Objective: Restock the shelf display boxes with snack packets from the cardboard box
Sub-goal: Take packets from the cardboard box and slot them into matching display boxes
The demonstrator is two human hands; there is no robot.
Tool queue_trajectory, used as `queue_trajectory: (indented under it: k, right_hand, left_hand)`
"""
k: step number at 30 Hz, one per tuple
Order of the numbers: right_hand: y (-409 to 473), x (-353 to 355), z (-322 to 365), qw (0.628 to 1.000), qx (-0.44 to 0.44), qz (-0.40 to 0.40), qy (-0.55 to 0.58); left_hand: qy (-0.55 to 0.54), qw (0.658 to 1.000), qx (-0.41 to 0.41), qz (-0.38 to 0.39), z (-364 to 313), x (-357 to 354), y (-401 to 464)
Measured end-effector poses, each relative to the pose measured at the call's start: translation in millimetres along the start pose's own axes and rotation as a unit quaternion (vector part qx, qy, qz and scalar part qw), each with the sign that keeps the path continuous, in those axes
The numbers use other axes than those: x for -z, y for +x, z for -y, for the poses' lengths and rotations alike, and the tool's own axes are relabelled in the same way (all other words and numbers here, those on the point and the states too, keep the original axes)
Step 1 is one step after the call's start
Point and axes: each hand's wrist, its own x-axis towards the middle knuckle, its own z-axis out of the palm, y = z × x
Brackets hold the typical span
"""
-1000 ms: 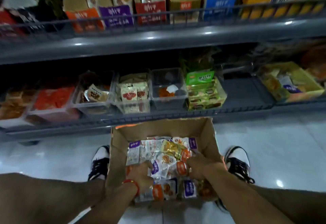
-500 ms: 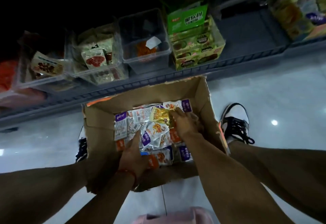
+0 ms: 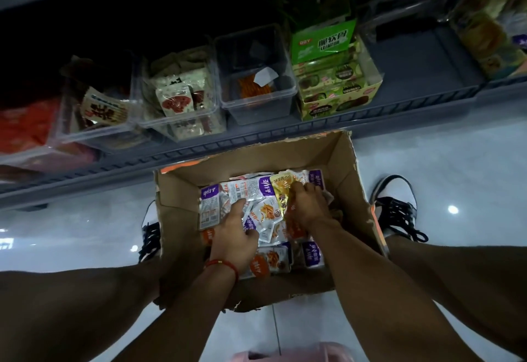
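A: Where are the packets [image 3: 258, 213]?

B: Heaped in the cardboard box [image 3: 346, 167] on the floor [image 3: 445, 162], between two sneakers. Flat, glossy foil sachets, purple, orange and white, lying every way.

A: And the box?

B: Brown corrugated card, open-topped, its rim torn and ragged.

A: The hands?

B: Both are down in the heap. The left hand [image 3: 235, 236] lies on the sachets, forefinger straight, other fingers bent under; whether they pinch one I cannot tell. The right hand [image 3: 309, 204] has its fingers curled round a crinkled yellow packet [image 3: 281, 189].

A: Beyond that?

B: A grey shelf [image 3: 285, 133] with a slotted lip. On it stand clear plastic tubs: one [image 3: 182, 99] packed with pale sachets, the next tub [image 3: 256, 79] holding just a little orange stock and a white slip. Beside it, a green carton [image 3: 336, 76] full of green packs.
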Motion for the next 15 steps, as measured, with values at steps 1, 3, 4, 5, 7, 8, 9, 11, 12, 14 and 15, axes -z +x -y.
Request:
queue_trajectory:
  k: [1,3,4,5,7,8,9,11,12,14,15]
  right_hand:
    - [2,0,4,1.0,-0.012,0.006,0.005]
    - [5,-1,10,0.999,-0.038,0.007,0.008]
    - [6,-3,13,0.999,-0.051,0.006,0.003]
    - [8,-7,16,0.998,-0.063,0.0,0.0]
    - [12,-16,19,0.995,-0.097,-0.006,0.019]
    - [13,-19,21,0.993,-0.114,-0.002,0.031]
    - [16,-25,20,0.991,-0.126,0.001,0.037]
    - [17,-29,20,0.99,-0.135,0.004,0.03]
    - [16,-28,19,0.991,-0.132,0.003,0.025]
    - [14,-26,16,0.995,-0.098,0.004,0.006]
    - [11,-23,15,0.998,-0.068,0.01,-0.012]
  left_hand:
    - [-0.003,1.0,0.001,0.001,-1,2,-1]
    - [-0.006,1.0,0.001,0.003,-4,8,-2]
    - [-0.007,1.0,0.0,0.003,-5,11,-1]
    - [-0.008,1.0,0.0,0.004,-5,16,0]
    - [-0.015,1.0,0.006,0.009,-7,25,2]
    - [-0.021,1.0,0.009,0.013,-9,29,2]
    - [-0.027,0.999,0.012,0.016,-9,32,3]
    - [-0.037,0.999,0.015,0.017,-8,36,4]
    - [-0.044,0.999,0.016,0.017,-8,39,4]
    - [-0.052,0.998,0.021,0.021,-10,43,3]
    - [-0.051,0.998,0.025,0.025,-10,44,3]
